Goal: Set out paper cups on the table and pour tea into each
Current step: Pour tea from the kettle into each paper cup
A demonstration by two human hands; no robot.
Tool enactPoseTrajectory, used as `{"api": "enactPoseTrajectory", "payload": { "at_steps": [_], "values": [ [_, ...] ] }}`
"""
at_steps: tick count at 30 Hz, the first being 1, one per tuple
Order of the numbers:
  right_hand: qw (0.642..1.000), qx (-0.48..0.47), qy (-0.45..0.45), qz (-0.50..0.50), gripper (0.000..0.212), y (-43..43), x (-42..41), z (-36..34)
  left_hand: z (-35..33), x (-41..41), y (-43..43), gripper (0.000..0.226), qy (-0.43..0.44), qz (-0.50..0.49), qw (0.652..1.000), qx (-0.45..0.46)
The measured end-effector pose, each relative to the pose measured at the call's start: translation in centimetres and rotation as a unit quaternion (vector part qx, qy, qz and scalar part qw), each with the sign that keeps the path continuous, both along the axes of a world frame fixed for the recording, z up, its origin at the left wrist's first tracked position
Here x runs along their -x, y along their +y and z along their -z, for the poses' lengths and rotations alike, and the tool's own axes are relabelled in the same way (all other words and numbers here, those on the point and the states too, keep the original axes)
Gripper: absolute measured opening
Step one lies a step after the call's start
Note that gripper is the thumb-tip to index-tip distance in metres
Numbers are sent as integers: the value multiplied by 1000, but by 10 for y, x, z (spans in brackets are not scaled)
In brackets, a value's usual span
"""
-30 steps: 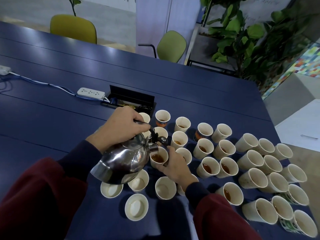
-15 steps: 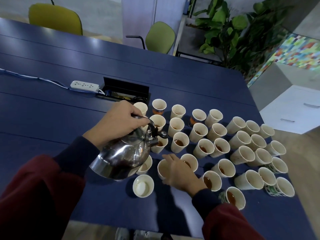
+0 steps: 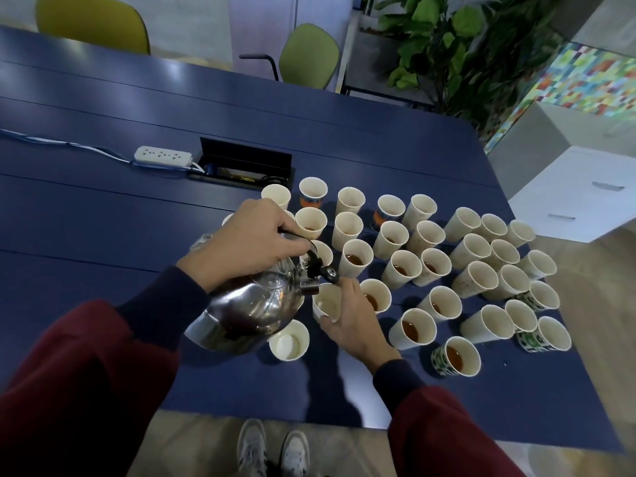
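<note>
The left hand (image 3: pixel 247 242) has its fingers curled round the black handle of the steel kettle (image 3: pixel 251 311), which is tilted so the spout sits just over the rim of a paper cup (image 3: pixel 327 301). The right hand (image 3: pixel 351 321) wraps thumb and fingers round that cup, I'd say to steady so light a thing for the pour. It sits at the near edge of the crowd of cups on the blue table (image 3: pixel 103 215), and an empty cup (image 3: pixel 289 344) waits beside the kettle's belly.

Dark red sleeves (image 3: pixel 79 390) end in navy cuffs (image 3: pixel 165 297) at the bare left hand (image 3: pixel 247 242) and right hand (image 3: pixel 351 318). Below are beige trousers (image 3: pixel 199 438) and grey-white sneakers (image 3: pixel 253 449).
</note>
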State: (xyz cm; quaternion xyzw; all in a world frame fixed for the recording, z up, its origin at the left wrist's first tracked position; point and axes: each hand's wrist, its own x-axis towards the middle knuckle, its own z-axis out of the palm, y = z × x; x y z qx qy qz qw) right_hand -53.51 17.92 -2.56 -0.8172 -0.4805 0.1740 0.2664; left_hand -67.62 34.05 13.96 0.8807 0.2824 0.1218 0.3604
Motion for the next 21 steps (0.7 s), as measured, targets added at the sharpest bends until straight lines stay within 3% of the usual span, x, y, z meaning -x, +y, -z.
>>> {"api": "enactPoseTrajectory", "payload": {
  "at_steps": [5, 21],
  "values": [
    [1000, 15, 17, 17, 59, -6, -5, 5, 8, -17, -10, 44, 66, -13, 995, -71],
    [998, 62, -13, 13, 56, -18, -17, 11, 15, -33, -34, 32, 58, -22, 993, -103]
  ]
}}
